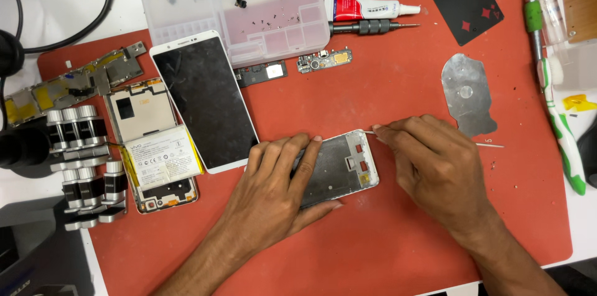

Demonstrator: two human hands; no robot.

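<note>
Left hand (273, 181) pressing phone frame (345, 165), right hand (432, 168) pinching tweezers (368, 132), parts box (261, 16) holding screws

left forearm: enters from the bottom edge, left of centre, and angles up and to the right.
left hand (277, 175): back facing up, palm down, fingers spread a little and pressed flat, tips pointing up and right; thumb stretched out low on the right side.
right forearm: enters from the bottom right corner and angles up and to the left.
right hand (429, 165): back up, knuckles raised, fingers curled together toward the upper left, fingertips pinched closed.
spacing: the hands sit near each other, not touching.
</note>
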